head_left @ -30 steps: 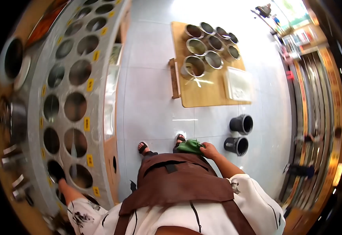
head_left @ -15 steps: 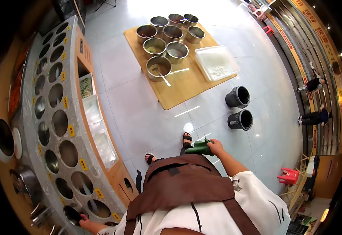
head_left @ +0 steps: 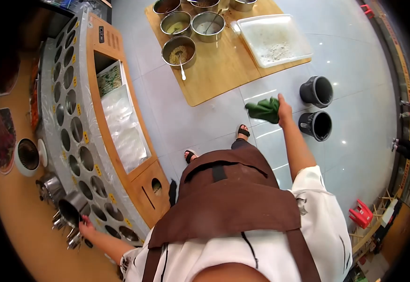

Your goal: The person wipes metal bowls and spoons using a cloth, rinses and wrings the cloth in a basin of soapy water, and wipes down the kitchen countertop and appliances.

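At the lower left, my left hand (head_left: 86, 227) is closed on the rim of a deep steel pot (head_left: 77, 202). That pot is tilted above the outer edge of the steel counter, its dark opening turned toward me; its contents do not show. My right hand (head_left: 285, 111) is stretched out forward over the floor. A crumpled green cloth (head_left: 264, 110) hangs bunched from its fingers. Beside the left forearm runs the counter (head_left: 91, 152) with rows of round wells, covered in clear film and marked with yellow labels.
On a low wooden table (head_left: 224, 77) stand several steel pots with food and spoons, including a front pot (head_left: 166, 60), and a white plastic tub (head_left: 303, 56). Two black bins (head_left: 317, 91) stand on the tiled floor. A red stool (head_left: 361, 215) is at right. A steel pot (head_left: 51, 188) stands left.
My left hand has raised the steel pot and moved it outward past the wells. My right hand has swung the green cloth forward and right, away from my apron. The view has shifted.
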Motion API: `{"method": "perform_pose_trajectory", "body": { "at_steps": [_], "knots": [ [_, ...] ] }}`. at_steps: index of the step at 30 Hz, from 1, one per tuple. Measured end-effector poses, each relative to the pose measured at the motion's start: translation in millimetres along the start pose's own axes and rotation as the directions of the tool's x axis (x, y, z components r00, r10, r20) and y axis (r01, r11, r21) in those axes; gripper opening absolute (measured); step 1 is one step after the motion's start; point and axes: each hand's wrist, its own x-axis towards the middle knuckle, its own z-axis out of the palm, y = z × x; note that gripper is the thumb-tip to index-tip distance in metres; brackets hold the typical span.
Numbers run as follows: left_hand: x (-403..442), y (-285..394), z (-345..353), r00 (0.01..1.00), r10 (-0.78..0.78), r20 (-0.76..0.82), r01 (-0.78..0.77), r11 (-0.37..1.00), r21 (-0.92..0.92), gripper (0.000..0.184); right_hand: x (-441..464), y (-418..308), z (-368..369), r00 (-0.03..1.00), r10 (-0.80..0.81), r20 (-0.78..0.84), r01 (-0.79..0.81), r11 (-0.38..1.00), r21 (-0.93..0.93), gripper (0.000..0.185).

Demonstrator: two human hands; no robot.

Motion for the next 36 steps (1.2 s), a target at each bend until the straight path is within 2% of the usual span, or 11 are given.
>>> {"method": "perform_pose_trajectory", "body": {
  "at_steps": [6,10,12,14,19,22,25,26,28,31,36],
  "knots": [
    [-139,-55,121,0.984,-0.131,0.121,0.105,0.975,0.194,0.011,72,-51,-12,0.988,0.032,0.153,-0.062,0.978,0.197,0.037],
    [-236,-128,200,0.967,-0.074,0.243,-0.004,0.952,0.307,0.007,100,-65,-13,0.972,0.081,0.219,-0.148,0.939,0.311,0.039],
    [-283,-165,241,0.951,-0.081,0.298,-0.041,0.923,0.383,0.008,120,-60,-7,0.984,0.11,0.143,-0.151,0.934,0.325,0.038],
    [-328,-216,290,0.832,-0.16,0.531,-0.138,0.868,0.477,0.013,140,-53,9,0.99,0.137,0.014,-0.137,0.965,0.224,0.046],
    [-395,-293,371,0.664,-0.29,0.689,-0.115,0.871,0.478,0.02,174,-44,33,0.981,0.136,-0.141,-0.112,0.98,0.165,0.072],
    [-426,-322,410,0.591,-0.274,0.759,-0.163,0.881,0.445,0.018,222,-30,43,0.983,0.102,-0.152,-0.09,0.993,0.081,0.069],
    [-434,-359,434,0.571,-0.266,0.776,-0.164,0.89,0.426,0.02,218,-54,49,0.971,-0.181,-0.156,0.128,0.945,-0.3,0.047],
    [-445,-364,443,0.592,-0.246,0.767,-0.201,0.877,0.437,0.021,226,-59,47,0.986,-0.083,-0.144,0.013,0.903,-0.43,0.044],
    [-461,-375,459,0.614,-0.229,0.755,-0.199,0.881,0.429,0.02,223,-56,46,0.966,-0.224,-0.129,0.149,0.891,-0.43,0.041],
    [-494,-383,474,0.642,-0.202,0.74,-0.167,0.905,0.391,0.023,245,-43,34,0.972,-0.223,-0.079,0.147,0.832,-0.534,0.044],
    [-522,-386,481,0.626,-0.207,0.752,-0.121,0.927,0.355,0.024,254,-67,21,0.981,-0.19,-0.048,0.143,0.863,-0.484,0.038]
  ]
}}
